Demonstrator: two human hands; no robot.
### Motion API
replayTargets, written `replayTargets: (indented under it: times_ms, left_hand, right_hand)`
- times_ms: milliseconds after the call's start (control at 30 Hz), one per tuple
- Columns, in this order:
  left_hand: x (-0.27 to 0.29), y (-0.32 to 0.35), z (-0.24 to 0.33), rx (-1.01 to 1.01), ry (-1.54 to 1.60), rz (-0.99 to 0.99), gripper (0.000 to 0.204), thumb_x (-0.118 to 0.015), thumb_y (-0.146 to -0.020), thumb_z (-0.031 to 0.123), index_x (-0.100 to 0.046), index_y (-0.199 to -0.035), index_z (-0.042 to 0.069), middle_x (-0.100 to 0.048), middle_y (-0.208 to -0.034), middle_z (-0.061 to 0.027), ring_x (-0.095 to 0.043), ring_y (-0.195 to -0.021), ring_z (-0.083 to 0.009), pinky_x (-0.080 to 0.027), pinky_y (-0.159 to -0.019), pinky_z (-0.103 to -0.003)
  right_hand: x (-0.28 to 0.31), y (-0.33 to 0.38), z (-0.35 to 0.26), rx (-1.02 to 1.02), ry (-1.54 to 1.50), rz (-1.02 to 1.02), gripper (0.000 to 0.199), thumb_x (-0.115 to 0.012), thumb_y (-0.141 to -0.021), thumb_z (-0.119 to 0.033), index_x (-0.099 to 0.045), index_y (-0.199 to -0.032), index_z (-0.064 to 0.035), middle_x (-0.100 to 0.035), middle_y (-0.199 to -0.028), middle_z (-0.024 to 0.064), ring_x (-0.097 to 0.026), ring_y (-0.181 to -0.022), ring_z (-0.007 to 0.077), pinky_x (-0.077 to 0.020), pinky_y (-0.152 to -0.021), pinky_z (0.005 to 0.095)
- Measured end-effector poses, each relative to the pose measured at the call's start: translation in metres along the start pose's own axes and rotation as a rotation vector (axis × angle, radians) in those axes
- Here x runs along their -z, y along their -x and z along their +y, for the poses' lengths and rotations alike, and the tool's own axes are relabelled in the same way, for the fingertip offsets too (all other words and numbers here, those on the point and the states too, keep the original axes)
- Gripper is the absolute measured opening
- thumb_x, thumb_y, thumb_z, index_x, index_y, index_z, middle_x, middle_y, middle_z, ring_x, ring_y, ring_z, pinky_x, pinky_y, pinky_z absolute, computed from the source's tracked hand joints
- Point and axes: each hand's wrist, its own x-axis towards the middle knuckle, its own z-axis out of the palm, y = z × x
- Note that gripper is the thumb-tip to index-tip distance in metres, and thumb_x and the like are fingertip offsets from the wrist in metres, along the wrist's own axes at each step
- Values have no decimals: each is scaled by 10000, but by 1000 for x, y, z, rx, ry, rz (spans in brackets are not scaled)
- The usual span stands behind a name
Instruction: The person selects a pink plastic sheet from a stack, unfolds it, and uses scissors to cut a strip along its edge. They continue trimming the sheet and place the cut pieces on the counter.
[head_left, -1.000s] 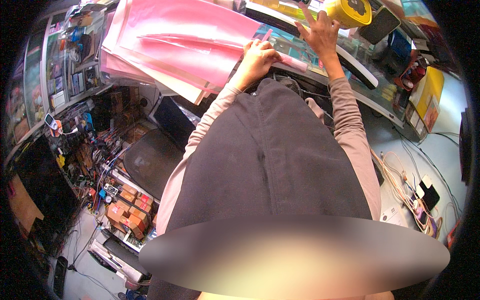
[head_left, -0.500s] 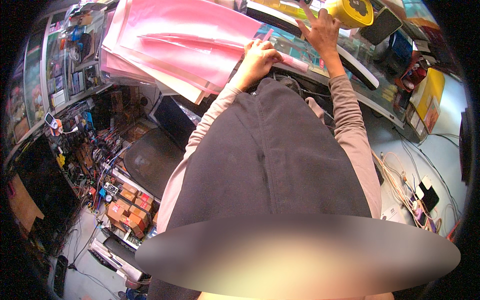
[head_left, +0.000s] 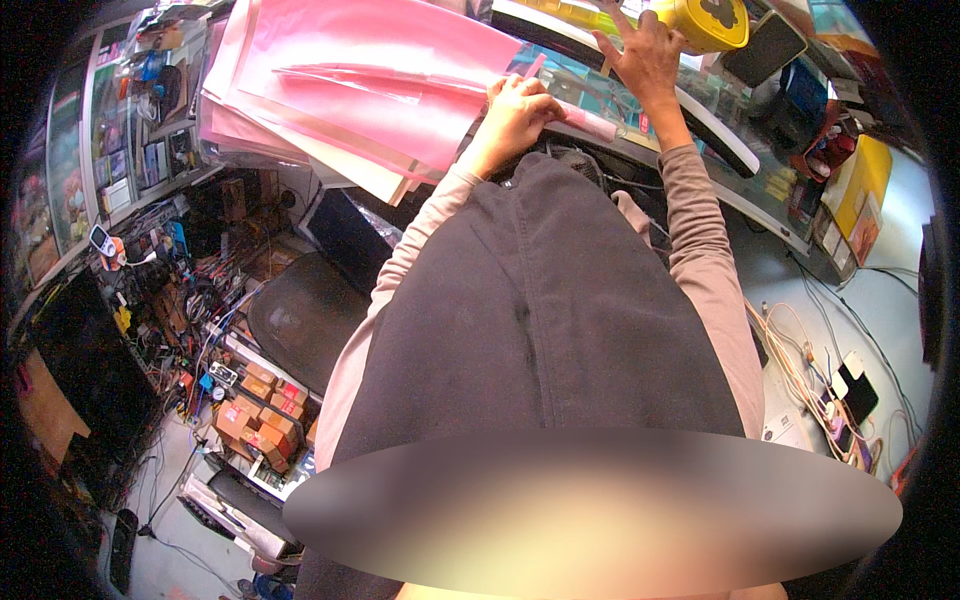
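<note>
The left hand (head_left: 515,110) is clenching the pink sheets (head_left: 370,90) at their right edge. Further right of them, the right hand (head_left: 645,60) is lying splayed, fingers released, on the counter (head_left: 720,150). Sheets are lying stacked, sorting barely begun.

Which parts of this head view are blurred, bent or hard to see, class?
Head view: a smooth blurred oval covers the lower middle; straight edges such as the counter rim bend toward the dark round border; the pink sheets are brightly lit, while the floor clutter at left sits in shade; the left hand and right hand look small near the top.
</note>
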Motion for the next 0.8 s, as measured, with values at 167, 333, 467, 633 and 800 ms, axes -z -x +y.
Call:
replayTargets:
  times_ms: [167,333,467,633,800]
  left_hand:
    - [0,0,0,10,48,-1,137,-713,-800,121,-742,-855,244,-597,-911,33,-557,-980,-231,-337,-979,-439]
    - [1,0,1,8,14,-3,127,-720,-792,131,-741,-847,243,-596,-905,33,-555,-986,-230,-339,-976,-438]
    - [1,0,0,9,18,-8,117,-730,-787,141,-742,-840,245,-594,-903,32,-554,-981,-230,-341,-973,-437]
    - [0,-1,0,9,3,-9,113,-734,-788,146,-744,-842,245,-594,-903,30,-555,-974,-225,-341,-970,-428]
    - [1,-1,1,0,4,7,115,-735,-785,146,-744,-843,245,-595,-904,33,-555,-974,-220,-336,-973,-421]
  right_hand:
    - [-1,1,-3,20,37,-6,650,-539,-913,-558,-472,-1490,-266,-542,-1081,180,-517,-1022,336,-347,-905,506]
    - [-1,0,-2,7,27,-18,644,-547,-914,-546,-470,-1490,-268,-541,-1082,184,-514,-1014,338,-350,-904,498]
    - [-2,-2,-1,0,3,-8,642,-548,-913,-549,-474,-1485,-268,-536,-1086,185,-517,-1010,341,-351,-905,499]
    - [-3,-4,0,13,34,24,627,-544,-916,-548,-487,-1472,-265,-531,-1088,184,-523,-1011,344,-354,-910,506]
    - [-1,-5,1,-18,21,-27,617,-538,-921,-556,-499,-1462,-263,-536,-1092,180,-527,-1022,341,-356,-917,510]
